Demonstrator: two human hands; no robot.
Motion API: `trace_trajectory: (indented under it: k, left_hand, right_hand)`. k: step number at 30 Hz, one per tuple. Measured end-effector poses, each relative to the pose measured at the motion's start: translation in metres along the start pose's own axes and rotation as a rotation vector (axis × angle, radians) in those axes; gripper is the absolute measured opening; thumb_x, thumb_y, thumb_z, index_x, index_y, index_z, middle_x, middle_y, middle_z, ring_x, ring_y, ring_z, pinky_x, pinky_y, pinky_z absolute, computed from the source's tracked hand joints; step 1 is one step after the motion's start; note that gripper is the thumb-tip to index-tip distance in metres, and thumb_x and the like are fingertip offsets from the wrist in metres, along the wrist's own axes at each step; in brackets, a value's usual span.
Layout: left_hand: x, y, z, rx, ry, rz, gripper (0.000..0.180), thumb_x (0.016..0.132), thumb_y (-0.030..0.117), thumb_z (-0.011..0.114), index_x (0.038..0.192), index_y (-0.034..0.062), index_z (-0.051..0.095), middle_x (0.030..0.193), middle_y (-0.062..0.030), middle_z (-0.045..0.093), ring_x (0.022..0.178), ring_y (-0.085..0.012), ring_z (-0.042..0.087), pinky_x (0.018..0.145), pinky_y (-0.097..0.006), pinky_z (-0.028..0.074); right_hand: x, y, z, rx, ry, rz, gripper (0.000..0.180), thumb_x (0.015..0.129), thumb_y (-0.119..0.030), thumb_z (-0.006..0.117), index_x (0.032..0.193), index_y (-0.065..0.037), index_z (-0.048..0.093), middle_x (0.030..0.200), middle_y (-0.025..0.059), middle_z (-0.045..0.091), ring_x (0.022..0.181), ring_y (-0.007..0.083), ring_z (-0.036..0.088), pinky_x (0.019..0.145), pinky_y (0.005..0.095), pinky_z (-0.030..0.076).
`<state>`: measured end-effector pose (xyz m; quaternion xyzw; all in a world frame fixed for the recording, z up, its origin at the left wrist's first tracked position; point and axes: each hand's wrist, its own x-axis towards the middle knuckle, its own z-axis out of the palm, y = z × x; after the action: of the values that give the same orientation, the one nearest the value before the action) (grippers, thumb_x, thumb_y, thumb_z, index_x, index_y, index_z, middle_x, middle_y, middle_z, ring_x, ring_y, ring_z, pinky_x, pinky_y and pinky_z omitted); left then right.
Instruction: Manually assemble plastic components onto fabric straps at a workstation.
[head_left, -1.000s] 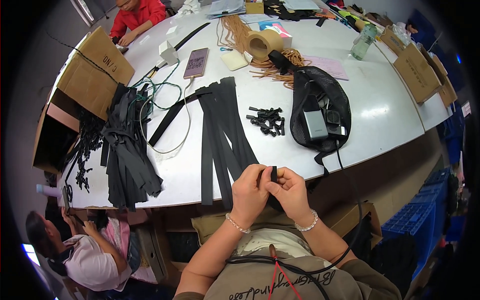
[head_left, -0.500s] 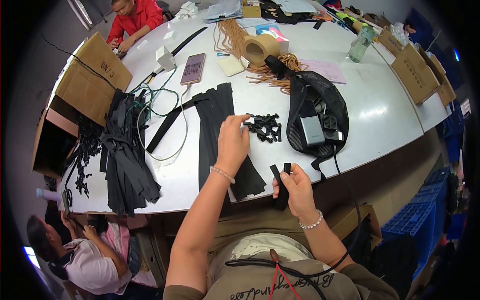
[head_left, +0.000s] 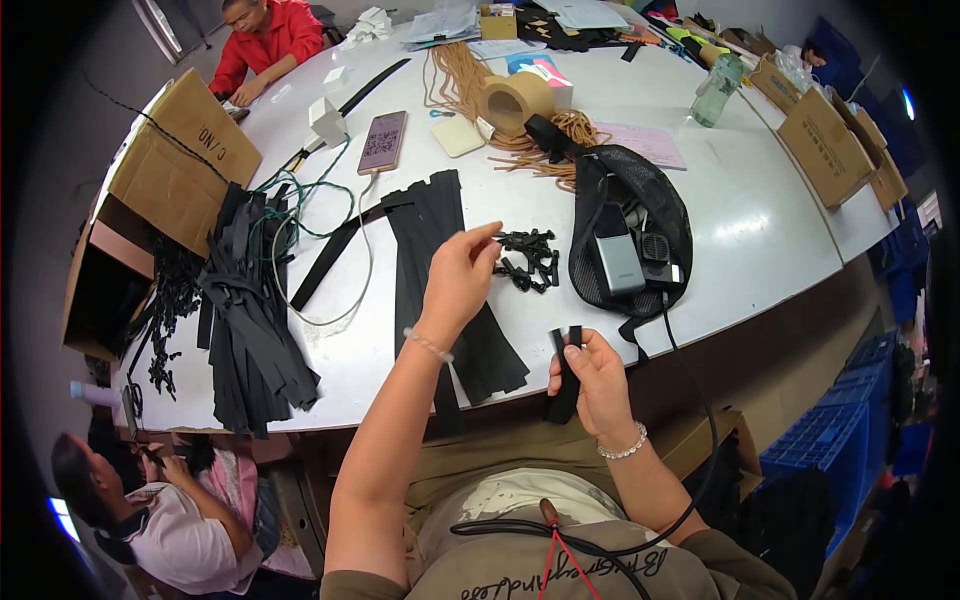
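My left hand (head_left: 460, 280) hovers at the left edge of a small pile of black plastic pieces (head_left: 540, 262). Its index finger is stretched out and its thumb stands apart, with no object visible between them. Below it lies a bundle of flat black straps (head_left: 428, 225), partly hidden by the hand and forearm. Close to the table's front edge, my right hand (head_left: 596, 380) is closed on a black strap (head_left: 563, 390). The strap is folded, with two ends sticking up above the fingers and a loop hanging below.
A black mesh bag (head_left: 590, 265) with electronic devices and a cable lies right of the pile. More black straps (head_left: 255, 310) and an open cardboard box (head_left: 185, 155) are at left. A phone (head_left: 383, 142), tape roll (head_left: 517, 104) and green bottle (head_left: 717, 92) stand farther back. Two people sit nearby.
My left hand has shifted slightly left, its index finger straighter and raised. The right hand keeps the folded strap, whose two ends now stand more upright and closer together.
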<state>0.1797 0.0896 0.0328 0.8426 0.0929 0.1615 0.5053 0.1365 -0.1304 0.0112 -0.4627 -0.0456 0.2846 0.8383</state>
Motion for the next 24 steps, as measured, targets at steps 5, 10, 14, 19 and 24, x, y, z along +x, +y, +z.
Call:
trace_trajectory:
  k: [5, 10, 14, 19, 24]
  left_hand:
    - [-0.058, 0.031, -0.004, -0.890, -0.214, -0.403, 0.026, 0.094, 0.007, 0.048, 0.117, -0.0018, 0.056, 0.091, -0.0056, 0.061, 0.084, -0.0111, 0.060, 0.081, -0.025, 0.052]
    - [-0.106, 0.030, 0.007, -1.098, -0.207, -0.582, 0.024, 0.094, 0.008, 0.050, 0.115, -0.0013, 0.056, 0.092, -0.0076, 0.062, 0.083, -0.0128, 0.062, 0.080, -0.027, 0.052]
    - [-0.129, 0.028, 0.008, -1.154, -0.217, -0.582, 0.025, 0.093, 0.009, 0.053, 0.115, -0.0020, 0.056, 0.093, -0.0098, 0.064, 0.083, -0.0150, 0.065, 0.081, -0.028, 0.053]
    - [-0.142, 0.028, 0.010, -1.181, -0.145, -0.603, 0.020, 0.090, 0.005, 0.056, 0.109, -0.0012, 0.058, 0.093, -0.0098, 0.064, 0.085, -0.0159, 0.065, 0.082, -0.028, 0.053]
    - [-0.149, 0.023, 0.013, -1.200, -0.071, -0.479, 0.015, 0.087, -0.002, 0.058, 0.102, -0.0025, 0.058, 0.097, -0.0106, 0.063, 0.088, -0.0156, 0.064, 0.083, -0.027, 0.053]
  right_hand:
    - [-0.007, -0.012, 0.009, -0.028, -0.001, -0.086, 0.014, 0.092, -0.007, 0.053, 0.104, -0.001, 0.048, 0.077, 0.0117, 0.062, 0.058, 0.0142, 0.058, 0.056, 0.0253, 0.050]
    - [-0.013, -0.017, 0.020, -0.128, -0.018, -0.079, 0.018, 0.090, -0.002, 0.053, 0.106, 0.000, 0.045, 0.081, 0.0149, 0.065, 0.057, 0.0150, 0.061, 0.051, 0.0243, 0.050]
    - [-0.021, -0.020, 0.024, -0.244, -0.077, -0.075, 0.019, 0.090, -0.001, 0.053, 0.106, 0.000, 0.043, 0.084, 0.0169, 0.066, 0.058, 0.0155, 0.063, 0.048, 0.0229, 0.049]
    - [-0.025, -0.017, 0.024, -0.263, -0.097, -0.020, 0.018, 0.090, -0.001, 0.053, 0.105, 0.001, 0.043, 0.086, 0.0167, 0.067, 0.058, 0.0149, 0.062, 0.049, 0.0229, 0.050]
    - [-0.026, -0.014, 0.027, -0.257, -0.102, -0.002, 0.016, 0.091, -0.003, 0.052, 0.104, 0.001, 0.043, 0.087, 0.0163, 0.067, 0.058, 0.0144, 0.062, 0.049, 0.0229, 0.050]
